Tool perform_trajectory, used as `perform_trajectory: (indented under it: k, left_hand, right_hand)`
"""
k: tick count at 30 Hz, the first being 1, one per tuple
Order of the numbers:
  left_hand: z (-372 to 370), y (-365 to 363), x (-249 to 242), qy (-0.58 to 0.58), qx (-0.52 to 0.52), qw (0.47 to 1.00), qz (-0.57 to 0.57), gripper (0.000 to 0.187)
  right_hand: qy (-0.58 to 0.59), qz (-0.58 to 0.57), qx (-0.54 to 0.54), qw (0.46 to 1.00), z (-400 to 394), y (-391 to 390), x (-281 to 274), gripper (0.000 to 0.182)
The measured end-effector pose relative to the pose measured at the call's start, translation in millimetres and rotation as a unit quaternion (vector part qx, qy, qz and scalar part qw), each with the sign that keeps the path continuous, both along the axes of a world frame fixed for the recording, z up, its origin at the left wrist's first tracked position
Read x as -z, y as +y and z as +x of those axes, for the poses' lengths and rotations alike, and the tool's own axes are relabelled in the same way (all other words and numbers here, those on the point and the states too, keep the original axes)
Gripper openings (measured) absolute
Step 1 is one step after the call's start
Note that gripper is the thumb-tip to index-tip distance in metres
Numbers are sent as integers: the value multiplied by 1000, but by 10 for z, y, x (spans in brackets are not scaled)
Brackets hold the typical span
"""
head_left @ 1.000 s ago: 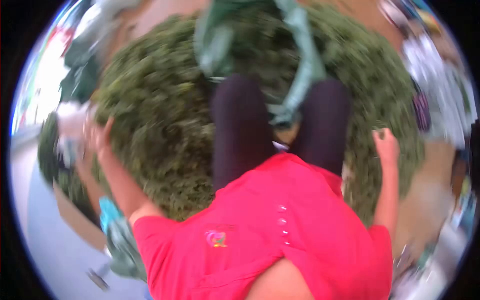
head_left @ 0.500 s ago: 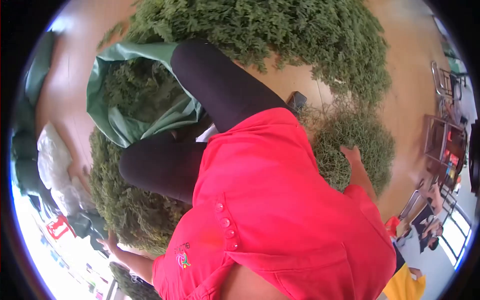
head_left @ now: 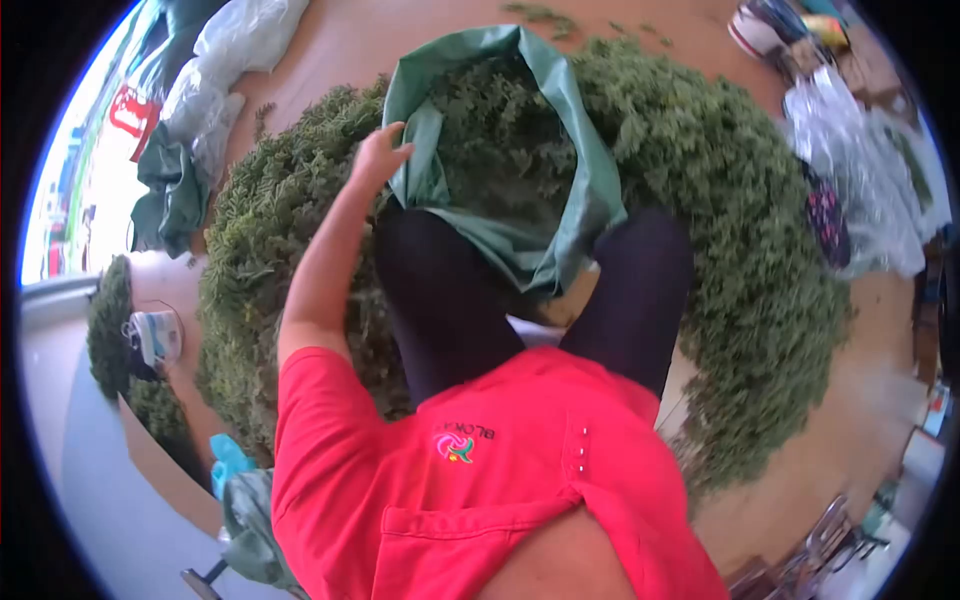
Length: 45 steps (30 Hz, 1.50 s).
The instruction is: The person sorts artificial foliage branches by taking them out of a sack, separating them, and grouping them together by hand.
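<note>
My left hand (head_left: 380, 160) is stretched forward, its thumb and fingers apart, with the fingertips right at the left rim of an open green bag (head_left: 590, 150). The bag stands in front of my knees with its mouth upward, holding green leafy sprigs (head_left: 490, 110). My right hand is out of view. A large heap of leafy greenery (head_left: 740, 230) curves around the bag on the right, and more greenery (head_left: 270, 230) lies on the left, beneath my left forearm.
Clear plastic bags (head_left: 855, 150) lie at the right, with others (head_left: 235, 50) at the upper left. A folded green bag (head_left: 170, 190) sits on the floor at the left. A white object (head_left: 155, 335) stands beside a smaller pile of greenery (head_left: 110, 320).
The view has swung to the left. My left hand has moved from low at the side up to the bag's rim. My right hand, earlier at a pile of thin stems, has left view.
</note>
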State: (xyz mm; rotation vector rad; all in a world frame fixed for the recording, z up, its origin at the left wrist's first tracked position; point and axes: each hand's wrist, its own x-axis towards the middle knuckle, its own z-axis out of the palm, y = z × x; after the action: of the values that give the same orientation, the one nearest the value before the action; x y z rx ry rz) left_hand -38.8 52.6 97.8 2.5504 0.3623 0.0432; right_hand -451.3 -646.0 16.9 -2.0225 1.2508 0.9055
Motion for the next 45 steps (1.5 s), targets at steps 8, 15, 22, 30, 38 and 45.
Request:
perform_trajectory:
  k: [8,15,22,30,38,45]
  left_hand:
    - [914,-209,1230,161,-221,960,66,102]
    - [1329,215,1698,210,-280,937,14,94]
    - [1134,-51,1121,-111,-143,968,-174,36]
    - [289,-165,-408,-325,-196,913,-146,23]
    - [717,1011,-404,-103,-249,960,76,42]
    - [1062,-56,165,-166,120,973,106,44]
  right_hand:
    - [-411,72,15,909,3473,795,-750,49]
    - [-446,109,-395,796,6410,3409,-330,89]
    - [-373,1,-422,826,7594,4161,769,64]
    - [-566,216,-1,795,7281,2387,-1330,32]
    - [-524,-13,-351,776,7870,2751,-1319,43]
    - [-544,139,-696,447,6632,4458,-865,40]
